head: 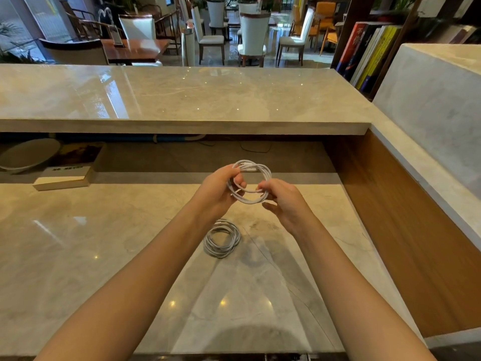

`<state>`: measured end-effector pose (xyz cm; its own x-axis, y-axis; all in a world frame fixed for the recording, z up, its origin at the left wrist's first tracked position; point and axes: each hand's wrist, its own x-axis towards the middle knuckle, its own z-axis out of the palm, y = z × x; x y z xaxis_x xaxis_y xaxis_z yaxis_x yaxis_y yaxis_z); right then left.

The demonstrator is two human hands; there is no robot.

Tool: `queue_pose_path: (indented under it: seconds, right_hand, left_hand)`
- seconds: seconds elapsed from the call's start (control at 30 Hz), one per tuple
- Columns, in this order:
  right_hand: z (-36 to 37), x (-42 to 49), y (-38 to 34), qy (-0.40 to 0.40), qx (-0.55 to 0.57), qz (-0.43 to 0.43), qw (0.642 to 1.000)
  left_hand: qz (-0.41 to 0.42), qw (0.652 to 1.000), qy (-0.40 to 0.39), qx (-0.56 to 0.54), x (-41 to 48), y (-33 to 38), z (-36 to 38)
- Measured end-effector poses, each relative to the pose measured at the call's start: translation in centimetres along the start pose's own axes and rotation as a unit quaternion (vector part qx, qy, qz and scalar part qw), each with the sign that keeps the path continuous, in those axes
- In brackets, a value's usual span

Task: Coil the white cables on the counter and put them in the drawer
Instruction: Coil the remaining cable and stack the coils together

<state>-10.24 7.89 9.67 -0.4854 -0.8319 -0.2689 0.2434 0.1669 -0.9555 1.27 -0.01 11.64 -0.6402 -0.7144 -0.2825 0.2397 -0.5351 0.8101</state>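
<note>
Coil 1 (268, 178) held between both hands: left hand (221, 188) curled round its left side, right hand (283, 201) pinching its right. Coil 2 (209, 244) lies beneath the wrists on the counter (104, 243). Cable probably light, limp, springy — grip across all loops.
</note>
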Motion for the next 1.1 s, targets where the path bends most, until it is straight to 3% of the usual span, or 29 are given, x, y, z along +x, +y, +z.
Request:
queue_pose_path:
  seconds: [0.2,0.33,0.57,0.63,0.7,0.87,0.9,0.93,0.97,1.03,1.1]
  right_hand:
    - [-0.6,0.5,-2.1,-0.028,-0.129,-0.077,0.988]
    - [0.3,0.8,-1.6,0.064,-0.174,-0.12,0.975]
    - [1.0,0.7,-0.4,0.15,-0.167,-0.155,0.962]
    - [1.0,0.8,-0.1,0.176,-0.174,-0.155,0.956]
    - [1.0,1.0,0.1,0.203,-0.191,-0.157,0.947]
    - [1.3,1.4,0.5,0.25,-0.24,-0.162,0.924]
    - [1.3,1.5,0.6,0.258,-0.24,-0.161,0.922]
    - [1.3,1.6,0.8,0.264,-0.235,-0.158,0.922]
    - [1.2,1.7,0.9,0.266,-0.224,-0.15,0.925]
    - [1.1,1.9,1.1,0.261,-0.194,-0.128,0.937]
    - [1.0,2.0,1.4,0.247,-0.162,-0.106,0.949]
  left_hand:
    - [0.02,0.985,-0.039,0.166,-0.8,0.4,-0.4]
    - [0.052,0.951,0.069,0.298,-0.7,-0.2,-0.2]
    - [0.072,0.944,0.171,0.272,-0.5,-1.2,-0.7]
    - [0.109,0.919,0.18,0.334,-0.6,-1.4,-0.7]
    - [0.172,0.835,0.18,0.491,-0.7,-1.5,-0.7]
    - [0.215,0.519,0.187,0.806,-1.1,-1.5,0.0]
    - [0.228,0.491,0.188,0.82,-1.3,-1.7,0.1]
    - [0.252,0.504,0.196,0.803,-1.3,-2.0,0.0]
    - [0.28,0.555,0.21,0.755,-1.4,-2.3,-0.1]
    - [0.313,0.715,0.222,0.585,-1.4,-2.8,-0.3]
    - [0.277,0.863,0.228,0.355,-1.4,-2.9,-0.2]
